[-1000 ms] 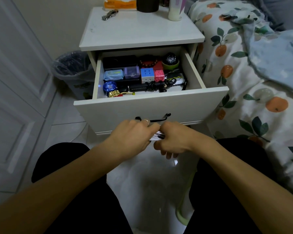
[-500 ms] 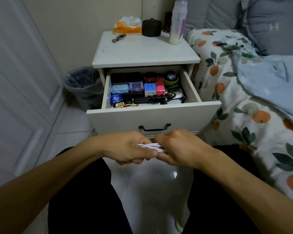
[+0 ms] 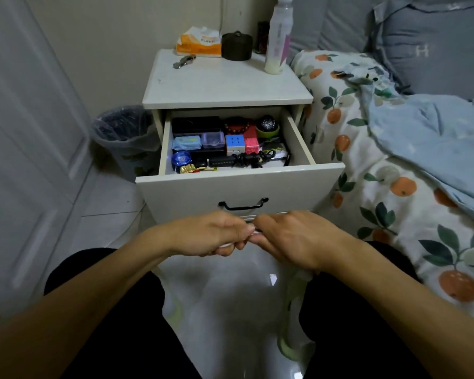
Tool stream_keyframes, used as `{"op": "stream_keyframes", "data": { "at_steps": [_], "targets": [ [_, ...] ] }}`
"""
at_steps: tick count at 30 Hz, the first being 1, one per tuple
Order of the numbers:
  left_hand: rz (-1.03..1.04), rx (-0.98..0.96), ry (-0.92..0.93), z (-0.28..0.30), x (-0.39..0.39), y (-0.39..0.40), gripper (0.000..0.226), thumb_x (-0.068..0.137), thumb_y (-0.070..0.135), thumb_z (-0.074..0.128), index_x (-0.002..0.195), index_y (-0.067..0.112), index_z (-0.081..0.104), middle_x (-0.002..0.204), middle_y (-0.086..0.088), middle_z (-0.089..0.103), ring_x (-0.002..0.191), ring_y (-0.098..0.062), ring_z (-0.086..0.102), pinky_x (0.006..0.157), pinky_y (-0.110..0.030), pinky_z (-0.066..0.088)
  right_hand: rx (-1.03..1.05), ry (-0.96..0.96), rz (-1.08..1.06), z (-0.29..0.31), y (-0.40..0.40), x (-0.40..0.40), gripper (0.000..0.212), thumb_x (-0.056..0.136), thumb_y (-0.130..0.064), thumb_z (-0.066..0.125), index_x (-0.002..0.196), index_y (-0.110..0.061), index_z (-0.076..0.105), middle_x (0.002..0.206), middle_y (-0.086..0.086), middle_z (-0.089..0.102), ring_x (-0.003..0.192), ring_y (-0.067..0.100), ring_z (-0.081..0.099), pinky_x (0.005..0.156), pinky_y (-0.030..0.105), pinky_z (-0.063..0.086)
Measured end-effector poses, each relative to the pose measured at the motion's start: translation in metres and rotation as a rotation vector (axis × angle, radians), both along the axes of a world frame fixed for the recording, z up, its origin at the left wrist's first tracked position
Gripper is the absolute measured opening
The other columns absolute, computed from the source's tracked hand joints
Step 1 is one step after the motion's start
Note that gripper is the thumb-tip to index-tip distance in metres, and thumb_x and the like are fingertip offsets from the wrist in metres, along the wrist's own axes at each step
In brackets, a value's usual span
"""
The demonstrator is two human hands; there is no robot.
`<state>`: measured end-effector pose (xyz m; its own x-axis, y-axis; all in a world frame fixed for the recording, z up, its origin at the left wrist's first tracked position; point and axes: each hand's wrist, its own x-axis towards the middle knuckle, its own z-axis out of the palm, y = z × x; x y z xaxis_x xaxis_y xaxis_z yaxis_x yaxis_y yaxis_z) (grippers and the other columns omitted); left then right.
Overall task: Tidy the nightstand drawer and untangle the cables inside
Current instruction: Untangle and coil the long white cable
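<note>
Two hands, left hand [image 3: 203,232] and right hand [image 3: 290,236], pinching white cable [image 3: 253,233], drawer [image 3: 238,187] open

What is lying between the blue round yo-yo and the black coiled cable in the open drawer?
In the head view, a small dark oval case and a long black rectangular bar lie between the blue round yo-yo and the black coiled cable.

Dim, flat indoor light (slightly noisy), soft motion blur, wide-angle bending at the edges.

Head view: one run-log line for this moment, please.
drawer: open | white cable: held in both hands | left hand: gripping | right hand: gripping
</note>
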<state>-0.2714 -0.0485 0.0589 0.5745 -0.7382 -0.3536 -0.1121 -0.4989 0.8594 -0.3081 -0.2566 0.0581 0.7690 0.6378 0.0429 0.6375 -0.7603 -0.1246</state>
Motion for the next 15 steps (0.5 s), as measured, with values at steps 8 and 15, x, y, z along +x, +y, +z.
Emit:
{"op": "stream_keyframes", "data": {
  "at_steps": [8, 15],
  "targets": [
    [-0.097, 0.382, -1.032, 0.0, 0.075, -0.008, 0.043, 0.1, 0.048, 0.014, 0.122, 0.028, 0.045, 0.106, 0.005, 0.061, 0.091, -0.019, 0.059, 0.077, -0.041, 0.047, 0.338, 0.227, -0.103, -0.012, -0.009, 0.088, 0.033, 0.096, -0.047, 0.032, 0.089, -0.019, 0.048, 0.073, -0.004, 0.051, 0.071, 0.023, 0.05, 0.066, 0.036, 0.036],
    [0.026, 0.211, -0.725, -0.003, 0.151, -0.005, 0.04, 0.101, 0.05, 0.024, 0.114, 0.025, 0.053, 0.096, 0.005, 0.059, 0.085, -0.009, 0.053, 0.079, -0.036, 0.045, 0.549, 0.327, -0.099, -0.012, -0.01, 0.172, 0.028, 0.1, -0.036, 0.045, 0.079, -0.019, 0.053, 0.065, -0.009, 0.045, 0.06, 0.007, 0.043, 0.057, 0.024, 0.033]
  ]
}}
